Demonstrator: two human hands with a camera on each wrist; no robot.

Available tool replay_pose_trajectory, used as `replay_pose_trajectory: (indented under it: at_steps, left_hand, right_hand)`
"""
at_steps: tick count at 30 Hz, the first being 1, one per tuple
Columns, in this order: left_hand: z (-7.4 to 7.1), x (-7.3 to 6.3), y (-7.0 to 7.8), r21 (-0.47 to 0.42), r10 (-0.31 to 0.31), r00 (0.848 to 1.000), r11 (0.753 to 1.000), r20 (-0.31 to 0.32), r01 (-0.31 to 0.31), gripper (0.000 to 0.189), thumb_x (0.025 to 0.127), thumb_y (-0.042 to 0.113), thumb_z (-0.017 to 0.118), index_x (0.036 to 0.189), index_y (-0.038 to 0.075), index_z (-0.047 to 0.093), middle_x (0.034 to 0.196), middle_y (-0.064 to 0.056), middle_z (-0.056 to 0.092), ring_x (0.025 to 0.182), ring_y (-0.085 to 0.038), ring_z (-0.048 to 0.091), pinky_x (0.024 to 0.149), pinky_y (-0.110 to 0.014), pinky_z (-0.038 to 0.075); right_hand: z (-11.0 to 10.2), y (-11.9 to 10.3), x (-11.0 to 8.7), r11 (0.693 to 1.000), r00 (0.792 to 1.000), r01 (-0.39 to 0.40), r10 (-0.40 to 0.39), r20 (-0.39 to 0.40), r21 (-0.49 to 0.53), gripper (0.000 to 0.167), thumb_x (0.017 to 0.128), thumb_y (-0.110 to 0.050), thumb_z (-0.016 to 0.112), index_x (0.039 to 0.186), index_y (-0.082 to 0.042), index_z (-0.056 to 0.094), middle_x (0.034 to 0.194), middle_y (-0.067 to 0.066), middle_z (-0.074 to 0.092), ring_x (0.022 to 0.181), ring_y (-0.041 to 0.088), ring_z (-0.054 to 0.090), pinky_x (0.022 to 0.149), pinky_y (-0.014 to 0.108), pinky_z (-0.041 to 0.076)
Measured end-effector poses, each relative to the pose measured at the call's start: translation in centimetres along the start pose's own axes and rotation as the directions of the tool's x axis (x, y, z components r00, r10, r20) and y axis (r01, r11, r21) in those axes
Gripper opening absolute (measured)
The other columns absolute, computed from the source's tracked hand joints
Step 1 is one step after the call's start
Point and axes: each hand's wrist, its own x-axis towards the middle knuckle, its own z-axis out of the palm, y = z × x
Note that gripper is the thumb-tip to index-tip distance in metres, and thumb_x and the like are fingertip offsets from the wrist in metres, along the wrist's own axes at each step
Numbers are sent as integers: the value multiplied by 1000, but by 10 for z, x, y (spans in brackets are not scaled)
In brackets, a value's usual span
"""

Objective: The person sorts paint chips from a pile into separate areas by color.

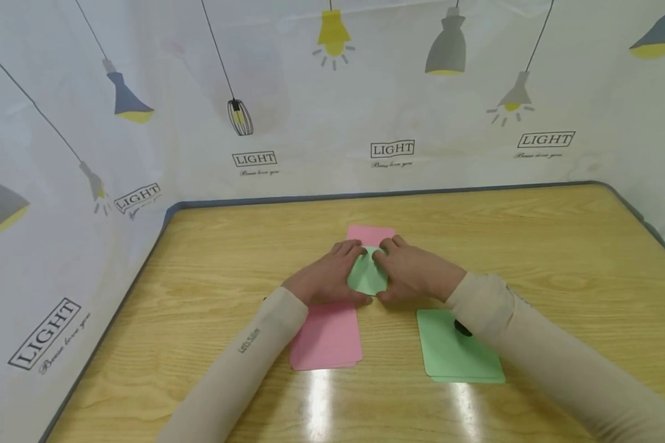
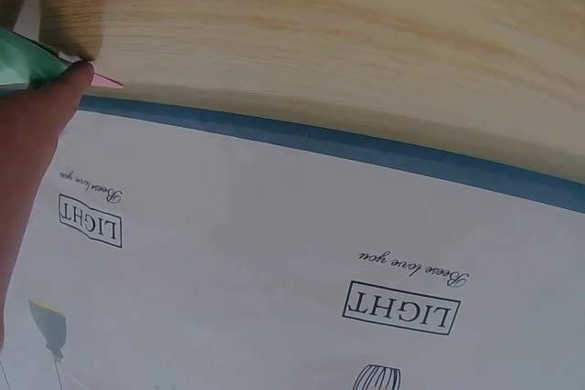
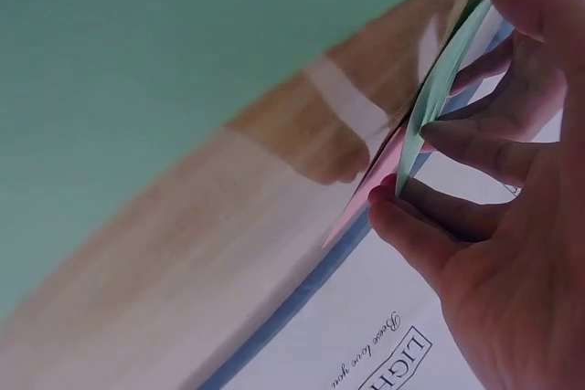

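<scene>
A small folded green paper sheet [image 1: 367, 275] is pinched between left hand [image 1: 328, 275] and right hand [image 1: 415, 274], fingers curled on its edges, above a long pink paper strip [image 1: 328, 335] laid on the light wooden table [image 1: 531, 246]. A flat stack of green paper sheets [image 1: 454, 354] is seen near the right forearm, partly covered by the beige sleeve [image 1: 531, 344]

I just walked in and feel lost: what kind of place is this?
Probably a screened-off craft table: a wooden tabletop, a lamp-printed curtain around it, and hands folding a green paper over a pink sheet.
</scene>
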Motion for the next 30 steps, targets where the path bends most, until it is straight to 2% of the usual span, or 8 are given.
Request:
replay_pose_trajectory:
  at_steps: [5,9,15,20,25,30]
  left_hand:
    - [-2,-1,-1,22,31,999,999,-23,-31,83,81,47,73,145,10,36,150,-7,30,140,-24,23,108,-33,32]
    - [-3,0,1,61,57,997,997,-43,-54,74,82,46,73,138,10,43,143,-6,35,135,-25,28,106,-34,35]
    - [-3,-3,8,83,58,997,995,-48,-54,69,83,50,72,135,12,46,138,-4,37,128,-22,34,102,-33,39]
    - [-7,-7,17,128,115,991,986,-67,-106,72,84,51,71,141,16,45,145,-7,33,133,-24,32,102,-35,41]
    - [-7,-12,32,132,162,985,979,-53,-153,70,83,46,74,141,19,46,150,-8,29,136,-24,29,102,-34,41]
    - [-4,-17,50,215,215,975,956,-52,-200,71,83,48,74,141,18,46,150,-10,29,136,-26,29,105,-33,37]
  right_hand:
    - [-4,0,-2,999,1000,9,-9,-13,-31,68,81,-47,69,123,4,54,128,24,47,115,37,45,94,43,46]
    - [-6,0,-5,998,1000,23,-24,-14,-55,65,81,-46,71,119,5,56,128,25,46,114,38,45,93,43,47]
    - [-5,2,-14,999,999,29,-28,-34,28,68,81,-44,74,128,-2,51,134,22,41,121,37,40,93,43,47]
    - [-11,7,-30,993,996,27,-17,-89,113,68,79,-39,78,131,-5,52,138,19,40,126,36,37,93,44,47]
    - [-14,12,-53,985,995,22,-5,-97,173,67,78,-37,79,132,-7,52,142,19,37,130,36,35,92,45,48]
    - [-13,12,-74,978,996,15,4,-95,207,68,78,-36,80,133,-10,50,145,19,33,132,37,34,91,46,49]
